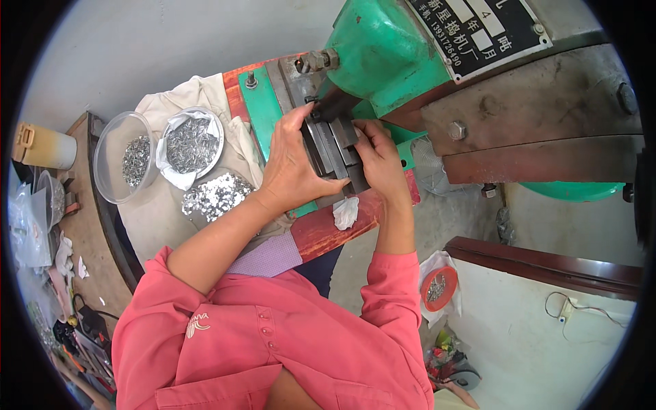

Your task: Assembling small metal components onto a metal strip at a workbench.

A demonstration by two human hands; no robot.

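"Hands first, please: where are they?"

"Both are on a dark metal block (333, 150), which sits on the base of a green machine (376, 55). Picture that block as the centre of a clock, with six towards the worker. The machine's rounded head looms at one."

"And the grip?"

"The left hand (287, 164) comes in from eight, spread wide, its forefinger by the block's edge near eleven and its thumb near six. The right hand (379, 157) lies between three and four, thumb and bent fingers against the block's side. Both touch it; whether either one squeezes, I cannot tell from here, as some fingertips are hidden."

"What lies around them?"

"At six, a crumpled white scrap (346, 213) on the red worktable (307, 239). At eight, just beside the left forearm, a heap of shiny metal bits (217, 195). At nine, a white-lined bowl (218, 130) of thin metal pins, and just beyond it a clear tub (106, 167) holding more small metal pieces."

"Anything farther off?"

"Well apart, at five, a red bowl (451, 280) with metal pieces inside. The worker's pink sleeves (393, 287) reach up from below."
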